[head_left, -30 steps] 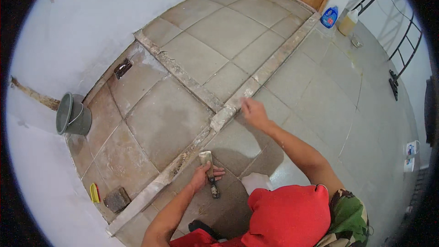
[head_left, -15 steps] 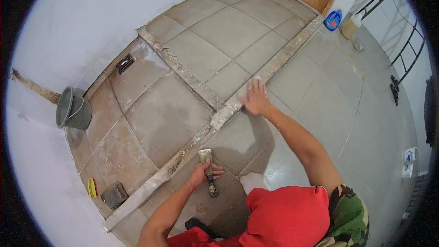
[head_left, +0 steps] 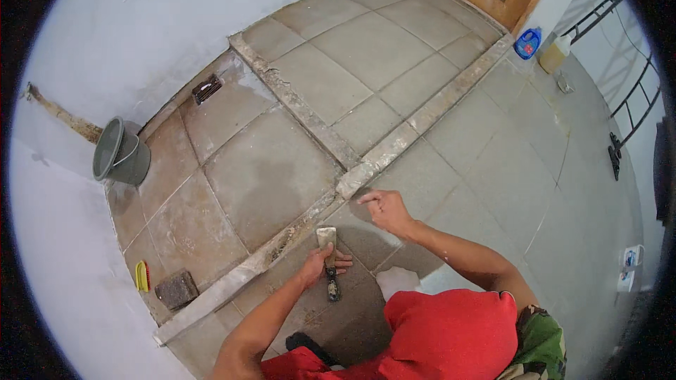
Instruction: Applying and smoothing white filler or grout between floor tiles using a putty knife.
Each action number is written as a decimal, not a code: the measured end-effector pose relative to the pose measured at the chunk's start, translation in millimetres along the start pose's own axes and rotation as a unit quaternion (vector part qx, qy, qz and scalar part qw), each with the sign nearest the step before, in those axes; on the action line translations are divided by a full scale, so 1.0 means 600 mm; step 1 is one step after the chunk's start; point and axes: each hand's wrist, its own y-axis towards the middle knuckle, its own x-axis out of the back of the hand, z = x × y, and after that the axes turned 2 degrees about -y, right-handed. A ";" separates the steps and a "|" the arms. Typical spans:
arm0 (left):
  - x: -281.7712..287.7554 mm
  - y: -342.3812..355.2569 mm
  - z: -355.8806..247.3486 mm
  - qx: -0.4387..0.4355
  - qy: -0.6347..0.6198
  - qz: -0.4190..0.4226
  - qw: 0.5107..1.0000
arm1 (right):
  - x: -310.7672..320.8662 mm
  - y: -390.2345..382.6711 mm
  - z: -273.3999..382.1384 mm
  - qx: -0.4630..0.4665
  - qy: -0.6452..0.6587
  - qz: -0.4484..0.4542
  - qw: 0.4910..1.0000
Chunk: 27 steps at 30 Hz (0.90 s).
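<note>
My left hand [head_left: 315, 268] is wrapped round a putty knife [head_left: 327, 237], its pale worn blade pointing away from me and its dark handle end towards me. The knife is just on the near side of a raised tile curb [head_left: 373, 158] that runs diagonally over the floor. At the curb's near side, close to where a second curb [head_left: 299, 112] joins it, my right hand [head_left: 386, 210] hovers with nothing in it. Its index finger is stretched out and points left, while the other fingers are partly curled. Left of that joint, the curb's edge is rough and broken.
A grey bucket [head_left: 127, 155] stands by the left wall. Near the curb's lower end lie a dark rough block [head_left: 176, 289] and a yellow brush [head_left: 142, 276]. A blue bottle [head_left: 527, 43], a yellowish jug [head_left: 555, 54] and a black ladder [head_left: 627, 109] are at the far right.
My right hand has come off the top of the curb, back towards me, and now has its index finger extended. My left hand still holds the putty knife. The view has shifted slightly.
</note>
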 end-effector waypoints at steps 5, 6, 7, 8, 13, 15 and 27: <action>0.003 0.010 0.003 0.008 -0.003 0.013 1.000 | -0.029 -0.046 -0.026 -0.079 0.062 -0.047 0.994; -0.003 0.010 0.001 0.007 -0.005 0.013 1.000 | -0.032 -0.059 -0.021 -0.091 0.012 -0.001 0.996; -0.011 0.010 0.001 -0.015 -0.003 0.001 1.000 | -0.034 -0.071 -0.017 -0.103 -0.038 0.045 0.993; -0.020 0.006 -0.002 -0.037 -0.002 -0.013 0.999 | -0.036 -0.081 -0.003 -0.102 -0.038 0.048 0.993; -0.047 0.001 -0.039 -0.088 -0.001 -0.012 0.996 | -0.009 -0.083 0.061 -0.141 -0.032 0.214 0.966; -0.034 0.007 -0.035 -0.085 -0.054 0.027 0.995 | 0.008 -0.032 0.023 -0.142 -0.097 0.198 0.965; 0.016 0.016 0.019 -0.031 -0.032 0.033 0.998 | 0.065 0.327 -0.112 -0.182 -0.555 0.183 0.791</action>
